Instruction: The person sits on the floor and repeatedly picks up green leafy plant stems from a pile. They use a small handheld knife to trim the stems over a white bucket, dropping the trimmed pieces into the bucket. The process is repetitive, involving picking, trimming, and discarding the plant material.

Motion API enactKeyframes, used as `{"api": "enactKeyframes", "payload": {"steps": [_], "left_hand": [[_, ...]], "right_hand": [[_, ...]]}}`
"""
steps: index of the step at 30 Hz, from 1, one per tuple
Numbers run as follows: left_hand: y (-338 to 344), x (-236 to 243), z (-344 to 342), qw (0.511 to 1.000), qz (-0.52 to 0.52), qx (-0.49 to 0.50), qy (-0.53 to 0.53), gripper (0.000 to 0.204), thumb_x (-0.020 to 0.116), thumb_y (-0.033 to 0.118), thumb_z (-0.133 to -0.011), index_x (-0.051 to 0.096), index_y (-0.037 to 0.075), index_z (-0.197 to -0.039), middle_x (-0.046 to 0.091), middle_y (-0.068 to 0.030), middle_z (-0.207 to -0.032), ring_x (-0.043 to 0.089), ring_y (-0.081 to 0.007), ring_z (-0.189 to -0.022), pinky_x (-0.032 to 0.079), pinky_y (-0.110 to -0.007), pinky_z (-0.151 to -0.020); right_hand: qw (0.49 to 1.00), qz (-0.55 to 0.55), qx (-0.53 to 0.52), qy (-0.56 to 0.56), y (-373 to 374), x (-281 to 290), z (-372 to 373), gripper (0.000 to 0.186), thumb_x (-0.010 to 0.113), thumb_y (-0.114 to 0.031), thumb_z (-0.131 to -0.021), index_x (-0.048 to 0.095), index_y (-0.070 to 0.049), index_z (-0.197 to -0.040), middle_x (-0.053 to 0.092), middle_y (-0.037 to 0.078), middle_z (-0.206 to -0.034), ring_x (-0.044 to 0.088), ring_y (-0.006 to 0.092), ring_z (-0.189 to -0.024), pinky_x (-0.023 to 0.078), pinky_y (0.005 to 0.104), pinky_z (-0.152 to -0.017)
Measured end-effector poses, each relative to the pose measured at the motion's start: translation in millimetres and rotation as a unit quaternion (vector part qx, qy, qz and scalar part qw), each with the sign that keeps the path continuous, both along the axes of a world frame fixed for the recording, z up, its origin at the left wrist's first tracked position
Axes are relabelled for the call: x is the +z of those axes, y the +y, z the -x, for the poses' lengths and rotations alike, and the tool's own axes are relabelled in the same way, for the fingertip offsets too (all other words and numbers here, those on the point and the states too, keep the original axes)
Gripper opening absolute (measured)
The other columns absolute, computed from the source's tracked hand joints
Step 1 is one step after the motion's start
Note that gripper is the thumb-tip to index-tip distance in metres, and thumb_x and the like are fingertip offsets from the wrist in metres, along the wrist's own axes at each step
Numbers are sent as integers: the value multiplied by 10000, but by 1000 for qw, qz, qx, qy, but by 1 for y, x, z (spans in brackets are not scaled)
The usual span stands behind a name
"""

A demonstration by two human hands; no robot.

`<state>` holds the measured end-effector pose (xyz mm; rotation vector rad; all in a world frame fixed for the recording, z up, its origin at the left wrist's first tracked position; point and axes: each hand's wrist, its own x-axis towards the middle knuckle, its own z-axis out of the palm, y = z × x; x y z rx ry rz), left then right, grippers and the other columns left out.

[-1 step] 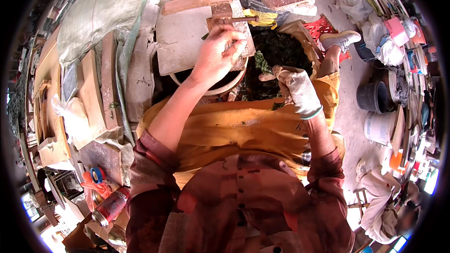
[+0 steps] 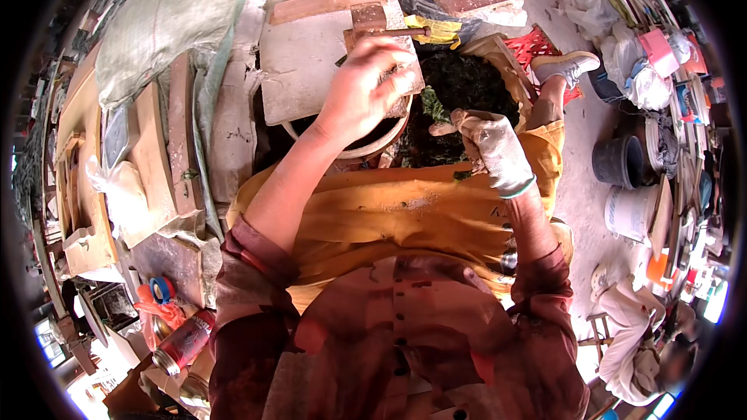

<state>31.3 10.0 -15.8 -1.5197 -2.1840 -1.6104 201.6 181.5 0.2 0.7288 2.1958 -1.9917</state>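
Observation:
My bare left hand (image 2: 369,84), fingers curled and slightly smeared by motion, is over a pale board (image 2: 299,78). What its fingers hold, if anything, is hidden. Just beyond the fingertips, a rusty metal rod (image 2: 401,32) lies across a small wooden block (image 2: 368,17) at the board's far part. My right hand (image 2: 493,149) wears a worn white glove with closed fingers. A crumpled dark green leaf (image 2: 434,106) sticks out from its thumb and fingertips. Beyond this hand is a mass of dark leaves (image 2: 467,82) in a lined container.
The board rests over a round bucket (image 2: 389,138). An orange-yellow apron (image 2: 389,202) covers my lap. A red crate (image 2: 533,48) stands by my shoe at the right. Black and white buckets (image 2: 618,162) line the right side. A big pale sack (image 2: 175,27) lies at the left.
My left hand has shifted very slightly and its fingers are more smeared. The right hand and the leaf stay in the same place.

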Motion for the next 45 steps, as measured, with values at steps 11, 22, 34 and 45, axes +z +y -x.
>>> {"api": "enactKeyframes", "payload": {"steps": [11, 22, 34, 45], "left_hand": [[-17, 4, 14, 911, 363, 3, 197, 174, 565, 229, -908, 570, 58, -944, 576, -89, -948, 591, -287, -927, 444, -429, -865], [-6, -21, 52, 869, 447, 157, 141, 226, 519, 258, -926, 613, 59, -973, 634, -120, -991, 601, -321, -968, 437, -485, -879], [-16, 6, 25, 888, 418, 148, 123, 321, 511, 331, -950, 678, 65, -1013, 659, -143, -1014, 644, -323, -890, 524, -385, -775], [-3, -30, 20, 928, 24, -116, -354, 138, 541, 100, -958, 646, 45, -888, 441, 58, -622, 367, -31, -544, 454, -244, -581]], "right_hand": [[999, -6, 34, -27, 5, -9, 35, 223, 554, -157, -919, 719, -6, -917, 530, -38, -515, 386, 26, -390, 317, 193, -371], [880, -465, -29, 94, 1, -80, 126, 312, 610, -363, -821, 687, -65, -766, 655, 169, -772, 632, 383, -744, 510, 406, -660], [995, 91, -42, -10, 16, -53, 48, 716, 282, -624, -954, 710, -50, -963, 370, -45, -483, 288, 64, -382, 227, 216, -375], [978, 34, 183, -97, -20, 12, 29, 352, 609, -381, -900, 682, -86, -1077, 511, -57, -621, 451, 42, -496, 388, 199, -449]]}}
